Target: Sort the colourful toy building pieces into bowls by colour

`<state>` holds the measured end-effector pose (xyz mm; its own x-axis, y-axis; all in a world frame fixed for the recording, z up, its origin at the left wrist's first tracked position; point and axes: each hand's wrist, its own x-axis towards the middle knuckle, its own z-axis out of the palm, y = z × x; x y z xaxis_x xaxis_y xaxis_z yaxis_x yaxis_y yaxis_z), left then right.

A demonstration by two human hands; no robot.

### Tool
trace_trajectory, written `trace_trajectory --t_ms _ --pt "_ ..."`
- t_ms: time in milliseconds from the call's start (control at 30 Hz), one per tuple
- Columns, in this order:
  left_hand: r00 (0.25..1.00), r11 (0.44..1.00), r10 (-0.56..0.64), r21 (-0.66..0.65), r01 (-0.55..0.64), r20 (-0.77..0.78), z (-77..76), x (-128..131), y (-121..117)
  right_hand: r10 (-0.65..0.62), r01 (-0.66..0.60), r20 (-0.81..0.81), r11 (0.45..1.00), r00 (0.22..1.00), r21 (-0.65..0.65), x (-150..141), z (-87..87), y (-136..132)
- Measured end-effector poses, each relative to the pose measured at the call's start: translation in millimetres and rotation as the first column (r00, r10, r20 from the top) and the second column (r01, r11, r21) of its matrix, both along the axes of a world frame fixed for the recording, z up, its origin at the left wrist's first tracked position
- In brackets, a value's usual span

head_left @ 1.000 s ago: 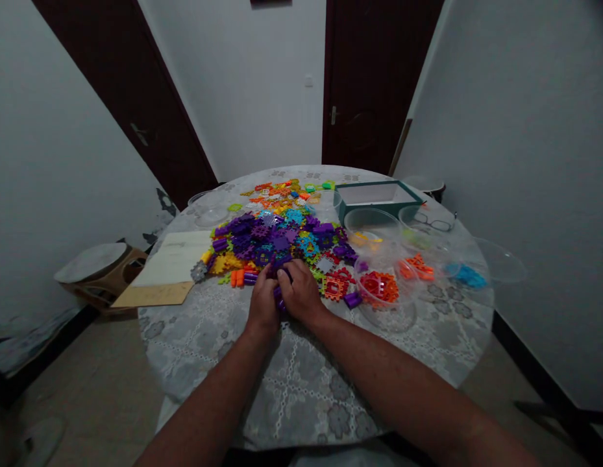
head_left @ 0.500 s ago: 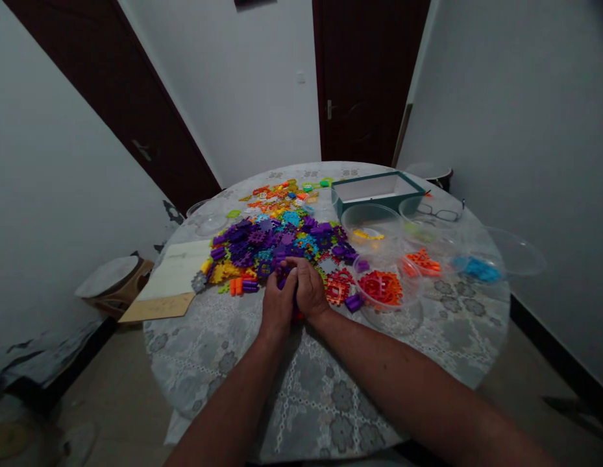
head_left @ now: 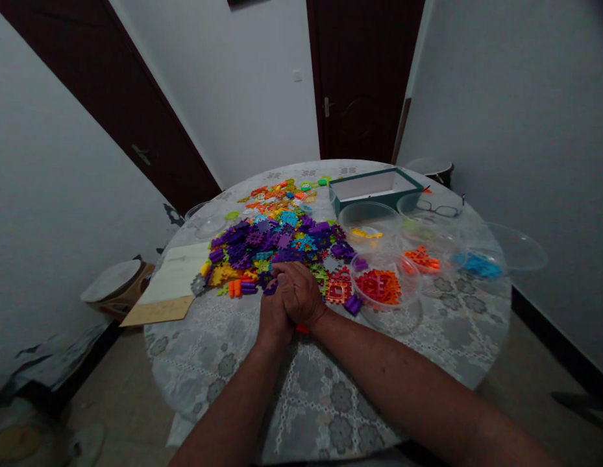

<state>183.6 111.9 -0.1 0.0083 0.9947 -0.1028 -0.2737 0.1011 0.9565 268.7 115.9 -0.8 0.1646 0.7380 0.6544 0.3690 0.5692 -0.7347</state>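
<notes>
My left hand (head_left: 272, 318) and my right hand (head_left: 304, 295) are pressed together at the near edge of a pile of plastic building pieces (head_left: 255, 240). The right lies partly over the left, with its fingers curled across. A purple building piece (head_left: 270, 287) shows at the left hand's fingertips; the rest of what lies between the palms is hidden. Under the wrists a bit of an orange-red piece (head_left: 302, 329) peeks out. Purple pieces dominate the pile, mixed with blue, yellow and green ones. Just right of my hands lie a red square piece (head_left: 339, 290) and a purple connector (head_left: 352, 304).
Clear plastic tubs stand on the right: one with red and orange pieces (head_left: 379, 287), others with orange pieces (head_left: 422, 259) and blue pieces (head_left: 481, 264). Behind them are a green-edged box (head_left: 376, 189) and glasses (head_left: 446, 211). Cardboard (head_left: 158, 311) overhangs the table's left edge.
My right hand has turned and slid left over my left hand, closing the gap between them. Less of the purple piece shows now. The view has shifted slightly.
</notes>
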Motion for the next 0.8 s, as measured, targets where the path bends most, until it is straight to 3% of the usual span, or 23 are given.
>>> trace_trajectory --t_ms 167,267,333,400,500,633,700,800 --pt "1.000 1.000 0.000 0.010 0.000 -0.024 0.0 -6.4 -1.0 0.041 -0.041 0.078 0.999 0.996 -0.008 -1.9 1.8 -2.0" --pt "0.998 0.999 -0.031 0.016 0.032 -0.050 1.3 -10.1 1.9 0.083 -0.083 -0.011 0.996 0.997 -0.040 -2.3 0.4 -2.6" --pt "0.999 0.999 -0.040 0.017 0.041 -0.020 1.4 -10.9 4.5 0.122 -0.134 -0.156 0.989 0.980 -0.068 -1.9 -1.4 -1.1" --pt "0.997 0.998 -0.061 0.001 0.061 0.052 0.3 -11.8 7.2 0.151 -0.201 -0.356 0.974 0.922 -0.107 -0.7 -2.7 2.6" --pt "0.975 0.992 -0.083 -0.078 0.100 0.204 -2.4 -16.1 11.6 0.151 -0.286 -0.618 0.950 0.771 -0.124 3.2 -1.0 10.6" --pt "0.950 0.978 -0.019 -0.193 0.083 0.310 -1.7 -27.6 17.8 0.142 -0.302 -0.750 0.950 0.646 -0.080 14.4 5.4 19.3" --pt "0.942 0.977 0.019 -0.208 0.054 0.335 2.3 -33.0 20.6 0.103 -0.259 -0.746 0.961 0.658 -0.096 21.0 6.5 21.7" --pt "0.931 0.981 0.013 -0.186 0.059 0.366 10.8 -35.6 24.2 -0.025 -0.144 -0.666 0.970 0.745 -0.198 27.8 5.5 22.3"
